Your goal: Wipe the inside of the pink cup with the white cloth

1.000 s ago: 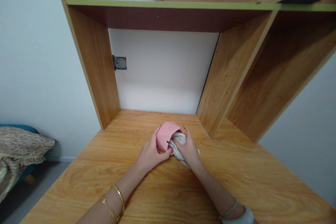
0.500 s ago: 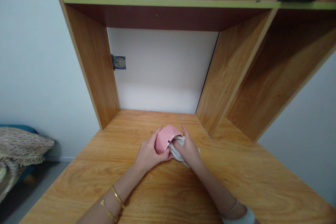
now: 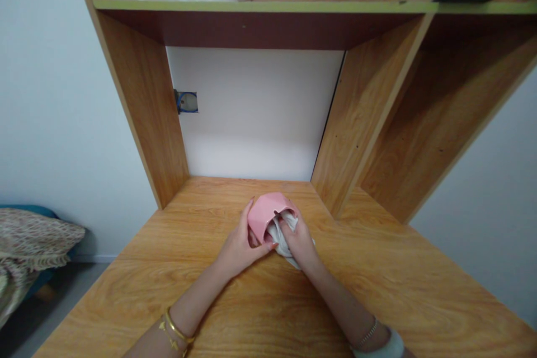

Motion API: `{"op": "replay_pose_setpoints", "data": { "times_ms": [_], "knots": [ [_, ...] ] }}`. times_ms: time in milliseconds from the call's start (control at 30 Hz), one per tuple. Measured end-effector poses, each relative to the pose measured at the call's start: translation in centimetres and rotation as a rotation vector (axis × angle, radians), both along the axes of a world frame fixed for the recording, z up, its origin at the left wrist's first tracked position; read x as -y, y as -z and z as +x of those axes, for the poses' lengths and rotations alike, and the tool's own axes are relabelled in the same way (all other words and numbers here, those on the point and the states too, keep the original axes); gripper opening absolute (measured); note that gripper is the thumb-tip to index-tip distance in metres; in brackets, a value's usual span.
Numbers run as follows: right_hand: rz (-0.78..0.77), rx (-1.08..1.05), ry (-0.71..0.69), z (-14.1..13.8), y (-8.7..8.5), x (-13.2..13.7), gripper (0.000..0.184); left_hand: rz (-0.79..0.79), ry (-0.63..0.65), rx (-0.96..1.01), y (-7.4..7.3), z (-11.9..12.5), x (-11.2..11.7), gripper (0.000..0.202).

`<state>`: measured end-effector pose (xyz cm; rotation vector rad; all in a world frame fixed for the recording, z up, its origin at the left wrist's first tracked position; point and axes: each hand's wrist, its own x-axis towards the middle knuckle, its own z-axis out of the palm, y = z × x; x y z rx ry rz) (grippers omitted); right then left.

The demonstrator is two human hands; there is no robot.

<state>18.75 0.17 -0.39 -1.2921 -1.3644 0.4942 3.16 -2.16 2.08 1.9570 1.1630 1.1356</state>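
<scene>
We see a wood-grain shelf unit [image 3: 364, 100] rising behind a matching desk [image 3: 188, 296]. Over the desk's middle are 2 bare hands. The left hand [image 3: 237, 249] has its fingers and thumb clamped around a pink faceted bowl [image 3: 268, 207], tilted so its notched opening faces the right hand [image 3: 304, 243]. That hand grips a pale cloth [image 3: 274, 234] bunched partly inside the bowl, thumb in the opening; we cannot see all its fingers. A gold bangle [image 3: 175, 331] circles the left forearm.
</scene>
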Motion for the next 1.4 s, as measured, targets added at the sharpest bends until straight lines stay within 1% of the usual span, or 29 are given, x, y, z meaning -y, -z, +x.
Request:
{"op": "replay_pose_setpoints", "data": {
  "times_ms": [133, 200, 300, 400, 533, 667, 767, 900, 1067, 1200, 1300, 1400],
  "knots": [
    [-0.020, 0.013, -0.009, 0.0, -0.3, 0.0, 0.056, 0.026, -0.003, -0.007, 0.2, 0.1, 0.1, 0.085],
    [-0.059, 0.047, 0.019, 0.1, -0.5, 0.1, 0.060, 0.021, -0.023, -0.040, 0.1, 0.0, 0.1, 0.082],
    [-0.113, 0.122, 0.053, 0.4, -1.1, 0.3, 0.062, 0.085, -0.055, -0.080, -0.3, 0.0, 0.3, 0.080],
    [-0.138, 0.250, 0.118, 0.6, -1.7, 0.7, 0.064, 0.142, -0.070, -0.091, -0.5, 0.1, 0.5, 0.079],
    [-0.178, 0.475, 0.222, 0.6, -2.6, 1.3, 0.064, 0.127, -0.087, -0.114, -0.6, 0.1, 0.6, 0.080],
    [-0.168, 0.578, 0.241, 0.7, -3.2, 1.7, 0.062, 0.094, -0.125, -0.132, -0.8, 0.1, 0.6, 0.081],
    [-0.127, 0.566, 0.232, 1.0, -3.4, 1.9, 0.061, 0.070, -0.156, -0.175, -0.9, 0.0, 0.5, 0.078],
    [-0.108, 0.535, 0.190, 1.3, -3.4, 2.0, 0.062, 0.054, -0.177, -0.222, -0.7, -0.1, 0.3, 0.073],
    [-0.131, 0.513, 0.166, 1.1, -3.1, 1.8, 0.062, 0.102, -0.117, -0.221, -0.6, 0.0, 0.5, 0.071],
    [-0.211, 0.391, 0.118, 1.1, -2.5, 1.3, 0.067, 0.190, -0.060, -0.215, -0.7, -0.1, 0.7, 0.068],
    [-0.217, 0.340, 0.049, 1.1, -1.9, 0.9, 0.065, 0.233, -0.050, -0.224, -0.6, -0.3, 0.6, 0.062],
    [-0.193, 0.341, 0.018, 1.1, -1.5, 0.8, 0.062, 0.218, -0.062, -0.236, -0.6, -0.5, 0.4, 0.060]
  ]
}}
